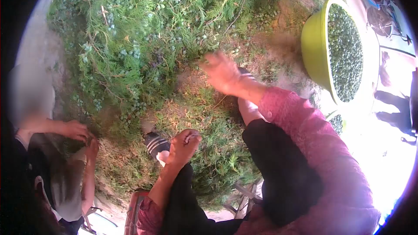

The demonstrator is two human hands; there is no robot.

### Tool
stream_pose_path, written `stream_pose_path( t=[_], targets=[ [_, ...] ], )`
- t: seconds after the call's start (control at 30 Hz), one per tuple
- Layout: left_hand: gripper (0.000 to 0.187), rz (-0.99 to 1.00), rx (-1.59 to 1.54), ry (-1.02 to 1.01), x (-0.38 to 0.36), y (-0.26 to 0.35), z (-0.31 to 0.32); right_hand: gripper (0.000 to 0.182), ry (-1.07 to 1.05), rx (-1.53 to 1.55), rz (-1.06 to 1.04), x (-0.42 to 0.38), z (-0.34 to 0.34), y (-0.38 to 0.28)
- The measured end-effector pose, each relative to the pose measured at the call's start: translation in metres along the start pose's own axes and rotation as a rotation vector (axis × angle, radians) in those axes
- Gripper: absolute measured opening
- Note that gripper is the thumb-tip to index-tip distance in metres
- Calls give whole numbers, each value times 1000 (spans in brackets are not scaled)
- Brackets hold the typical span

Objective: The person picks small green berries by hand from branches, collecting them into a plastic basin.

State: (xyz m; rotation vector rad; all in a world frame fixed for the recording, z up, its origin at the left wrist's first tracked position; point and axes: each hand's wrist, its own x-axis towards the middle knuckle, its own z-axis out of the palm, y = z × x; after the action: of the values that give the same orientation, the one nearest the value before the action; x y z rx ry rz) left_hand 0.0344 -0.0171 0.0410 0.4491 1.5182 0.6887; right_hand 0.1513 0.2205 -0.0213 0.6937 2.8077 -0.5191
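Note:
A large heap of cut evergreen branches (130,52) bearing small bluish-green cones lies across the ground before me. My right hand (221,73) is stretched over the near edge of this heap, smeared by motion; whether its fingers hold anything does not show. Close to my knee, my left hand (184,144) is closed, fingertips pinched together; a small pale spot shows at the fingers, but I cannot make out what it is. Loose green sprigs (226,161) and brownish scraps cover the ground below and between my feet.
A yellow-green tub (314,48) full of small green cones stands at right, with another container (337,122) partly hidden behind my sleeve. On the left sits another person (65,178), hands together near the heap. Wooden stool legs (244,198) show beneath me.

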Motion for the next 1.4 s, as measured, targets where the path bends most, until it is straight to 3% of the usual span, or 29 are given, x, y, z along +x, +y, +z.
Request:
stream_pose_path(
  t=[0.13,0.17,0.23,0.3,0.33,0.4,0.43,0.5,0.53,0.67,0.73,0.87,0.93,1.03,1.1,1.13,1.17,1.23,1.3,1.37,1.4],
  targets=[
    [21,36,29,-4,2,-10,-2,22,-376,163,-137,-47,-15,-53],
    [22,43,7,5,1,-10,-2,22,-379,162,-142,-53,-12,-49],
    [23,43,-17,13,0,-13,-4,25,-375,492,-53,-67,-6,-41],
    [25,25,41,12,1,-16,-4,38,-183,474,192,-57,-21,-16],
    [25,26,41,13,2,-19,-3,38,-182,473,191,-48,-21,-6],
    [26,35,51,1,2,-23,-2,30,185,227,220,-37,-20,6],
    [26,34,50,1,2,-22,-2,30,184,228,219,-35,-18,1],
    [25,33,32,5,1,-17,-2,22,-150,219,156,-30,-11,-18],
    [25,30,29,9,1,-16,-3,17,-271,75,-51,-36,-1,-29],
    [25,54,28,16,3,-23,-6,25,-312,181,-218,-68,13,-49],
    [24,79,68,19,2,-27,-7,28,-104,276,-186,-61,15,-32],
    [24,37,91,0,0,-20,-5,23,155,198,178,-30,-24,16],
    [23,30,123,14,-2,-14,-7,23,239,185,199,-18,-17,37],
    [26,34,270,35,-4,-14,-7,21,191,103,295,-12,-7,44],
    [32,652,656,169,8,-29,-7,21,180,165,302,-13,4,56],
    [42,411,749,12,4,-9,-6,20,183,214,320,-15,7,61],
    [42,403,749,14,6,-1,-1,20,179,219,317,-17,8,64],
    [55,484,1085,5,14,11,7,22,115,362,411,-19,2,67],
    [65,493,1137,-98,26,5,9,14,161,446,412,-22,-6,69],
    [67,501,1286,-128,30,0,8,9,54,1465,637,-25,-12,76],
    [68,474,1326,-141,32,-5,6,9,28,1723,620,-25,-16,74]
  ],
)
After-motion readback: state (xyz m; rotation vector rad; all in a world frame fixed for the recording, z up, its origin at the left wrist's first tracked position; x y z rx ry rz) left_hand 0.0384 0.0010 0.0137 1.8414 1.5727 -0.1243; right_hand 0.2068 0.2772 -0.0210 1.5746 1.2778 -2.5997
